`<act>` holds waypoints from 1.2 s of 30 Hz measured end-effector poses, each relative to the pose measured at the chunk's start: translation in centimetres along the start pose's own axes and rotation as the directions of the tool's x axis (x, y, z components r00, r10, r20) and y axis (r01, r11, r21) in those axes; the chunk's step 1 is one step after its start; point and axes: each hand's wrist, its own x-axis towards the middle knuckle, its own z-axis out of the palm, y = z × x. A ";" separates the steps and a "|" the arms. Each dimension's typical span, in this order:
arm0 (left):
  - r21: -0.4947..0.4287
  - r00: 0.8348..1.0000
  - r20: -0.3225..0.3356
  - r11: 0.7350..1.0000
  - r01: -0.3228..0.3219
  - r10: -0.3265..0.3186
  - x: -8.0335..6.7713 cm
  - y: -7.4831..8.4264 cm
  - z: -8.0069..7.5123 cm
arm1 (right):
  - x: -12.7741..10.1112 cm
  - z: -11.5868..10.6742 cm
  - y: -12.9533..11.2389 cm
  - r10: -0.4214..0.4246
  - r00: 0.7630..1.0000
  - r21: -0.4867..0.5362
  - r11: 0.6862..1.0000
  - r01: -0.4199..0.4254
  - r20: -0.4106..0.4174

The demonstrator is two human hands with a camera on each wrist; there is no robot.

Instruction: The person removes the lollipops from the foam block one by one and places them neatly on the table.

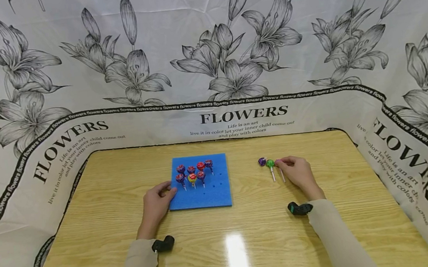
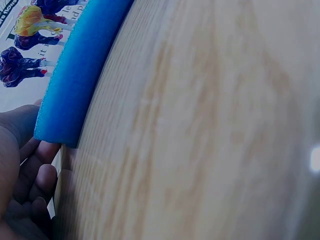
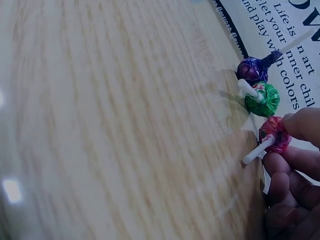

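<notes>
Bench (image 1: 253, 237): wooden top, a bright glare patch near its 6 o'clock edge.
Foam block (image 1: 200, 182): blue square slab lying flat on the bench, left of centre; small empty holes show across its near half.
Standing lollipops (image 1: 195, 172): seven wrapped ones stuck upright in the far half of the foam block, red, purple and one yellow.
Left hand (image 1: 157, 205): at the block's 8 o'clock corner, fingertips touching its edge, fingers loosely bent, nothing gripped.
Red lollipop (image 3: 275, 135): lying on the bench, head pinched between the fingertips of the right hand (image 1: 298, 172), stick pointing toward 6 o'clock.
Green lollipop (image 1: 270, 164): flat on the bench just beside the red one, at its 9 o'clock.
Purple lollipop (image 1: 262, 161): next to the green one, at its 10 o'clock.
Cloth (image 1: 228, 58): white flower-print sheet with "FLOWERS" lettering, walling the bench on three sides.
</notes>
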 end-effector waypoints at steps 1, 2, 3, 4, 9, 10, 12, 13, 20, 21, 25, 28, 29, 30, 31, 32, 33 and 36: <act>0.000 1.000 0.000 1.000 0.000 0.000 0.0 0.0 0.0 | 0.0 0.0 0.0 0.000 1.000 -0.001 1.000 0.000 -0.002; 0.000 1.000 0.001 1.000 0.000 0.000 0.0 0.0 0.0 | 0.0 0.0 0.0 0.000 1.000 0.000 1.000 0.000 -0.004; -0.001 1.000 0.001 1.000 0.000 0.000 0.0 0.0 0.0 | -0.1 0.0 0.1 0.000 1.000 -0.001 1.000 0.000 -0.007; -0.002 1.000 0.001 1.000 0.000 0.000 0.0 0.0 0.0 | -0.1 0.0 0.1 0.000 1.000 -0.003 1.000 0.000 -0.009; -0.003 1.000 0.000 1.000 -0.006 0.006 0.0 0.0 0.0 | -0.3 0.1 0.1 0.011 1.000 -0.005 1.000 -0.011 -0.013; -0.003 1.000 0.000 1.000 -0.007 0.007 0.0 0.0 0.0 | -0.3 0.0 0.1 0.012 1.000 -0.004 1.000 -0.012 -0.009; -0.003 1.000 -0.002 1.000 -0.011 0.011 0.0 0.0 -0.1 | -0.4 0.0 0.2 0.014 1.000 0.002 1.000 -0.014 -0.002; -0.004 1.000 -0.002 1.000 -0.012 0.012 0.0 0.0 0.0 | -0.4 0.0 0.2 0.013 1.000 0.005 1.000 -0.013 0.001; -0.005 1.000 -0.003 1.000 -0.014 0.013 0.0 0.0 0.0 | -0.5 -0.2 0.1 0.013 1.000 0.017 1.000 -0.013 0.017; -0.005 1.000 -0.003 1.000 -0.014 0.014 0.0 -0.1 0.0 | -0.5 -0.2 0.1 0.016 1.000 0.015 1.000 -0.016 0.016; -0.006 1.000 -0.003 1.000 -0.017 0.017 0.0 0.0 0.0 | -0.5 -0.2 0.1 0.018 1.000 0.008 1.000 -0.019 0.018; -0.009 1.000 -0.001 1.000 -0.017 0.017 0.0 0.0 0.0 | -0.5 -0.3 0.1 0.018 1.000 0.010 1.000 -0.018 0.021; -0.008 1.000 -0.001 1.000 -0.018 0.018 0.0 0.0 0.0 | -0.6 -0.3 0.1 0.022 1.000 0.012 1.000 -0.022 0.021; -0.008 1.000 0.000 1.000 -0.018 0.018 0.1 -0.1 0.1 | -0.6 -0.3 0.1 0.019 1.000 0.014 1.000 -0.019 0.021; -0.008 1.000 0.000 1.000 -0.018 0.018 0.1 -0.1 0.1 | -0.6 -0.4 0.1 0.018 1.000 0.015 1.000 -0.018 0.021; -0.006 1.000 0.001 1.000 -0.018 0.018 0.1 -0.1 0.1 | -0.6 -0.4 0.1 0.018 1.000 0.016 1.000 -0.018 0.020; -0.006 1.000 0.002 1.000 -0.017 0.017 0.1 -0.1 0.1 | -0.6 -0.4 0.1 0.018 1.000 0.019 1.000 -0.018 0.020; -0.009 1.000 0.000 1.000 -0.015 0.015 0.1 -0.1 0.1 | -0.5 -0.4 0.1 0.018 1.000 0.017 1.000 -0.018 0.019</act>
